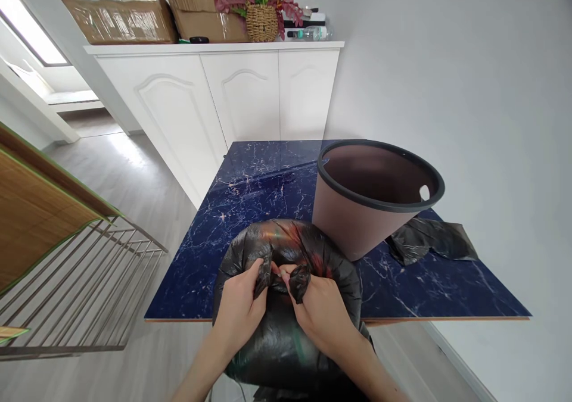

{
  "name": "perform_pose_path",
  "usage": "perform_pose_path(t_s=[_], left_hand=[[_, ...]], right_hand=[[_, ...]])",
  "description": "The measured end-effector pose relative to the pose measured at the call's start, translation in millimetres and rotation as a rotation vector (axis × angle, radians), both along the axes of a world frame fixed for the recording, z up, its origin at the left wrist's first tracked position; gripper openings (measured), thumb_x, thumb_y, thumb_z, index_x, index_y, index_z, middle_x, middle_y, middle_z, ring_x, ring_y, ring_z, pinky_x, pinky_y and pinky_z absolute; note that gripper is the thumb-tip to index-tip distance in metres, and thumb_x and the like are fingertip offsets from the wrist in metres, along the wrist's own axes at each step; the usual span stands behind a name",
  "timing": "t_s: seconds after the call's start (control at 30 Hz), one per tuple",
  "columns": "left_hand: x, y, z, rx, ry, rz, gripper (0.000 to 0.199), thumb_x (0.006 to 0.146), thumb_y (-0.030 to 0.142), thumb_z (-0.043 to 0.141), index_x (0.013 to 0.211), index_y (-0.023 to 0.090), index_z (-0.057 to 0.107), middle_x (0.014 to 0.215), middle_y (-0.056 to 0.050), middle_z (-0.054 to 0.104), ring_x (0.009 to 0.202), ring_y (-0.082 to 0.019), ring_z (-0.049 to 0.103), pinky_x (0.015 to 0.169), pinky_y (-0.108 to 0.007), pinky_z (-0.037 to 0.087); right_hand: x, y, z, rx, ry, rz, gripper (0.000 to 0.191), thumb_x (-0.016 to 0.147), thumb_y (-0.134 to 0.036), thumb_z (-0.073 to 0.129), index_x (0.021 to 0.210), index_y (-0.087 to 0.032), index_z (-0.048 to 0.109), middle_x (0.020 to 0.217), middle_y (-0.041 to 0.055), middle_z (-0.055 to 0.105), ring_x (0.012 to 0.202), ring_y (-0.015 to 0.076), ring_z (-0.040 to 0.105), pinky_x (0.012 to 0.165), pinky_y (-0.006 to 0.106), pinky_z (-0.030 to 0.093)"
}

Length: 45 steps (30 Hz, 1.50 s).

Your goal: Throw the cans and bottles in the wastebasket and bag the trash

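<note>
A full black garbage bag (286, 336) bulges at the near edge of the table, with orange and red contents showing through its thin plastic. My left hand (245, 298) is closed on one gathered end of the bag's top. Opposite it, my right hand (315, 301) grips another twisted end, its thumb and finger pinched near the middle. Both hands almost meet over the bag. Just beyond the bag to the right stands a brownish-pink trash can (357, 223) with a dark rim, its inside in shadow.
The dark blue marbled table (250, 193) carries another crumpled black bag (431, 240) right of the can. A white cabinet (245, 92) at the back holds cardboard boxes (125, 24), a flower basket (261, 23) and a bottle (315, 33). At left is a metal rack (89, 283).
</note>
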State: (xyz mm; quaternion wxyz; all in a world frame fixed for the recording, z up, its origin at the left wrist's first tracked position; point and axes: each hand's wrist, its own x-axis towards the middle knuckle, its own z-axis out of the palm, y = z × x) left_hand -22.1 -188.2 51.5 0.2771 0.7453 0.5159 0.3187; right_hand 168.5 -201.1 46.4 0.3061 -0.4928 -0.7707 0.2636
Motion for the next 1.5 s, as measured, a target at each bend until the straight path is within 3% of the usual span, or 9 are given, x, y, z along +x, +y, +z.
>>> perform_pose_path(t_s=[0.2, 0.37, 0.5, 0.6, 0.73, 0.9, 1.07, 1.27, 1.5], left_hand=[[5.5, -10.6, 14.9, 0.031, -0.161, 0.019, 0.012, 0.100, 0.033, 0.060, 0.098, 0.022, 0.064, 0.078, 0.000, 0.066, 0.067, -0.017, 0.065, 0.066, -0.026, 0.052], [10.2, -19.8, 31.4, 0.073, -0.247, -0.049, 0.063, 0.078, 0.031, 0.089, 0.136, 0.026, 0.065, 0.102, -0.005, 0.080, 0.086, -0.024, 0.076, 0.082, -0.032, 0.061], [6.7, -22.2, 33.8, 0.157, -0.234, -0.058, 0.019, 0.088, 0.028, 0.082, 0.107, 0.026, 0.083, 0.094, -0.006, 0.081, 0.080, -0.023, 0.075, 0.076, -0.031, 0.059], [0.4, -23.1, 29.4, 0.207, -0.247, 0.022, 0.012, 0.094, 0.027, 0.074, 0.096, 0.026, 0.085, 0.077, -0.004, 0.077, 0.067, -0.019, 0.070, 0.064, -0.027, 0.054], [-0.4, -22.0, 28.0, 0.105, -0.334, 0.205, 0.016, 0.092, 0.036, 0.077, 0.082, 0.023, 0.082, 0.078, -0.005, 0.078, 0.070, -0.021, 0.072, 0.066, -0.028, 0.057], [11.2, -20.0, 36.6, 0.057, -0.364, 0.349, 0.026, 0.094, 0.049, 0.074, 0.095, 0.023, 0.075, 0.083, -0.003, 0.075, 0.075, -0.020, 0.071, 0.072, -0.026, 0.058], [12.2, -27.0, 45.9, -0.059, -0.319, 0.158, 0.035, 0.104, 0.047, 0.059, 0.078, 0.022, 0.061, 0.074, -0.001, 0.059, 0.068, -0.017, 0.058, 0.065, -0.025, 0.050], [0.6, -35.7, 56.6, 0.029, -0.004, -0.168, 0.016, 0.102, 0.017, 0.051, 0.091, 0.025, 0.060, 0.088, -0.002, 0.065, 0.079, -0.019, 0.058, 0.074, -0.026, 0.046], [-0.2, -35.1, 58.8, 0.039, 0.109, -0.163, 0.017, 0.098, 0.011, 0.048, 0.091, 0.024, 0.055, 0.089, -0.001, 0.065, 0.079, -0.019, 0.059, 0.075, -0.030, 0.049]], right_hand=[[1.4, -2.1, 7.0, 0.004, 0.164, 0.019, 0.031, 0.113, -0.025, 0.037, 0.113, -0.023, 0.069, 0.103, 0.0068, 0.077, 0.095, 0.0230, 0.076, 0.083, 0.031, 0.055], [-2.0, -3.8, 9.3, 0.071, -0.010, 0.091, 0.036, 0.096, -0.009, 0.048, 0.125, -0.021, 0.066, 0.117, 0.0097, 0.076, 0.096, 0.0251, 0.075, 0.076, 0.031, 0.052], [-4.7, -6.8, 19.3, -0.050, 0.097, 0.166, 0.045, 0.097, -0.009, 0.047, 0.138, -0.022, 0.061, 0.123, 0.0099, 0.077, 0.105, 0.0259, 0.075, 0.084, 0.033, 0.054], [0.8, -9.7, 29.0, -0.235, 0.290, 0.140, 0.042, 0.106, -0.025, 0.054, 0.148, -0.026, 0.054, 0.113, 0.0050, 0.078, 0.100, 0.0231, 0.075, 0.085, 0.032, 0.054], [13.6, -10.9, 35.0, -0.343, 0.486, 0.129, 0.018, 0.106, -0.039, 0.062, 0.116, -0.026, 0.071, 0.101, 0.0012, 0.074, 0.099, 0.0202, 0.069, 0.088, 0.030, 0.051], [12.9, -9.5, 29.8, -0.459, 0.867, 0.156, 0.042, 0.111, -0.050, 0.054, 0.081, -0.022, 0.060, 0.066, -0.0056, 0.051, 0.066, 0.0121, 0.054, 0.076, 0.028, 0.051], [-0.2, -8.5, 25.4, -0.631, 1.261, 0.075, 0.038, 0.106, -0.056, 0.062, 0.097, -0.020, 0.068, 0.060, -0.0103, 0.035, 0.052, 0.0092, 0.032, 0.054, 0.023, 0.043], [-2.4, -5.8, 30.7, -0.541, 1.419, 0.047, 0.040, 0.105, -0.048, 0.069, 0.076, -0.020, 0.061, 0.076, -0.0021, 0.055, 0.076, 0.0124, 0.057, 0.078, 0.024, 0.050], [0.3, -9.5, 29.0, -0.671, 1.413, 0.210, 0.034, 0.109, -0.047, 0.061, 0.087, -0.021, 0.062, 0.047, -0.0113, 0.039, 0.035, 0.0069, 0.031, 0.040, 0.021, 0.023]])
